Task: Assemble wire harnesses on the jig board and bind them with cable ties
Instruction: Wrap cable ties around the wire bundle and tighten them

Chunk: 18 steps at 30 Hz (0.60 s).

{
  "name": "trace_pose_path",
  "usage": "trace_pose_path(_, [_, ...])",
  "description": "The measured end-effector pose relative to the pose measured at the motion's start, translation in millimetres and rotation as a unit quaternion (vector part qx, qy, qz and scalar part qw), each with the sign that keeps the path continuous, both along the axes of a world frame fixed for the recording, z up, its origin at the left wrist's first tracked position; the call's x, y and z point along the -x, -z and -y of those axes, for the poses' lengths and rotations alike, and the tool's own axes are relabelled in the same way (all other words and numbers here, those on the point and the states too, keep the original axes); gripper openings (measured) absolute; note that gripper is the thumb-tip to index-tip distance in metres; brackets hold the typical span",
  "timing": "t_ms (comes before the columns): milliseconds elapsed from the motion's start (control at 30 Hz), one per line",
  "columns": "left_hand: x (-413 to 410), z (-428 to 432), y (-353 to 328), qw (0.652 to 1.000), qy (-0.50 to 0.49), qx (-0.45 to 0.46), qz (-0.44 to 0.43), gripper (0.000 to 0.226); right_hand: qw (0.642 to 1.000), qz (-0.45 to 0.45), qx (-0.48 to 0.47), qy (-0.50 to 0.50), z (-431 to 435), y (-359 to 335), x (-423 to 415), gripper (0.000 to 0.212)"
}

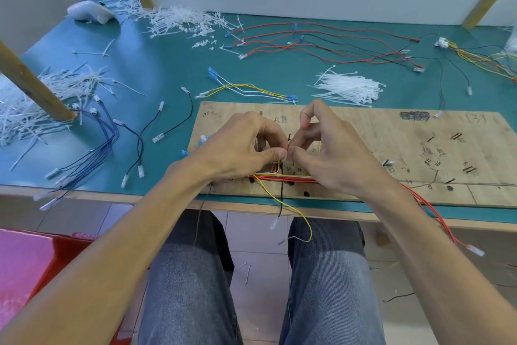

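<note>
A plywood jig board (pixel 391 146) lies on the green table near its front edge. A bundle of red, yellow, white and black wires (pixel 282 178) runs along the board's near side, with loose ends hanging over the table edge. My left hand (pixel 240 146) and my right hand (pixel 321 148) meet above the bundle, thumbs tip to tip, fingers curled. They pinch something thin between them, next to a short black wire end (pixel 288 137) that sticks up; what exactly they hold is hidden.
A pile of fresh white cable ties (pixel 349 88) lies behind the board. Red and black harnesses (pixel 321 42) lie at the back, yellow-white wires (pixel 251 90) in the middle, blue and black wires (pixel 106 134) at left. Cut tie scraps (pixel 179 20) litter the back left. A wooden post (pixel 33 84) stands left.
</note>
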<state>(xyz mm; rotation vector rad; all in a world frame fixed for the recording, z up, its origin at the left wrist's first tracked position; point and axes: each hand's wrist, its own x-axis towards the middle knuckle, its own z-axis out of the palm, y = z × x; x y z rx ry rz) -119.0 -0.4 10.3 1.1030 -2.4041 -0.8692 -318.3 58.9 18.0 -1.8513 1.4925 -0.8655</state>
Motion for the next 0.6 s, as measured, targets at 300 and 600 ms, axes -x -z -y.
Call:
trace_pose_path(300, [-2.6, 4.4, 8.6, 0.999, 0.027, -0.004, -0.017, 0.011, 1.000, -0.013, -0.018, 0.020, -2.1, -6.9, 0.2, 0.042])
trace_pose_path(600, [0.1, 5.8, 5.8, 0.999, 0.026, -0.005, -0.031, 0.002, 1.000, -0.017, 0.001, 0.026, -5.4, -8.2, 1.3, 0.044])
